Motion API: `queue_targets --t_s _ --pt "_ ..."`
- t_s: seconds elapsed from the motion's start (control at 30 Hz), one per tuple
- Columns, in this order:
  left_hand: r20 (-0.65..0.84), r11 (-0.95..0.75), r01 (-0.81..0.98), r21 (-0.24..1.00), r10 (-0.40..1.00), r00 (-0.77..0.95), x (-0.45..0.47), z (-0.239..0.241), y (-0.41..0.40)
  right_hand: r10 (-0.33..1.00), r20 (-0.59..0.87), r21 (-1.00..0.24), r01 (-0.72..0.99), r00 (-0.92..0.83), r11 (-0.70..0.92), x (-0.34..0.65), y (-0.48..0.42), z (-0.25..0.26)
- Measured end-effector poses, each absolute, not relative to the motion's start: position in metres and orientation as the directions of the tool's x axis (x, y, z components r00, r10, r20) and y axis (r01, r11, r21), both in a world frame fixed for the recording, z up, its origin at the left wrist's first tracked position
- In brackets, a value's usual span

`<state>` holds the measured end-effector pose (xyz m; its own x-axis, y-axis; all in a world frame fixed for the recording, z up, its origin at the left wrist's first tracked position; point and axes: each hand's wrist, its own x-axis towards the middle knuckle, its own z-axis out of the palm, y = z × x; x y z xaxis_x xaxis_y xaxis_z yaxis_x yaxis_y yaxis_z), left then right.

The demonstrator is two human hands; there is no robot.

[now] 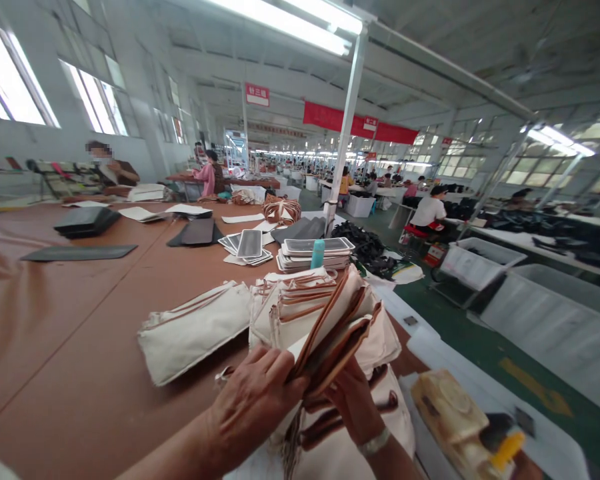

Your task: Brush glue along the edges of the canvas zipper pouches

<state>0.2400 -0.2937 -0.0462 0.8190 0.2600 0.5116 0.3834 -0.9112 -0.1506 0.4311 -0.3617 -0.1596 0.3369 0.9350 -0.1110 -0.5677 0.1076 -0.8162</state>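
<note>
Both my hands grip a cream fabric pouch [325,317] with brown edging and a brown inner side, raised and tilted over the table. My left hand [263,393] closes on its lower left edge, thumb toward the opening. From the right, my right hand [353,403] holds the lower end, its fingers partly hidden behind the fabric. More cream pouches with brown edges [295,317] are stacked just behind. Another cream pouch pile [195,333] lies to the left. Below my hands, further cream pieces with brown strips [350,447] lie at the table's near edge.
A teal bottle [318,254] stands by white-framed panels [310,247]. Dark sheets [87,220] lie farther left on the brown table [55,320]. A yellowed machine part [450,413] sits at lower right, white bins [555,327] beyond. Co-workers sit in the background.
</note>
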Motion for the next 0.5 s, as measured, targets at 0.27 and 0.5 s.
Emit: queue_targets --t_s 0.27,0.5 --pt "0.674 -0.917 0.386 -0.101 0.222 0.705 0.238 -0.058 -0.315 0.908 -0.1 -0.771 -0.609 0.407 0.188 0.43 -0.367 -0.174" --pt "0.487 -0.774 0.617 -0.143 0.488 0.725 0.257 -0.07 -0.333 0.907 -0.13 -0.759 -0.629 0.401 0.169 0.427 -0.368 -0.188"
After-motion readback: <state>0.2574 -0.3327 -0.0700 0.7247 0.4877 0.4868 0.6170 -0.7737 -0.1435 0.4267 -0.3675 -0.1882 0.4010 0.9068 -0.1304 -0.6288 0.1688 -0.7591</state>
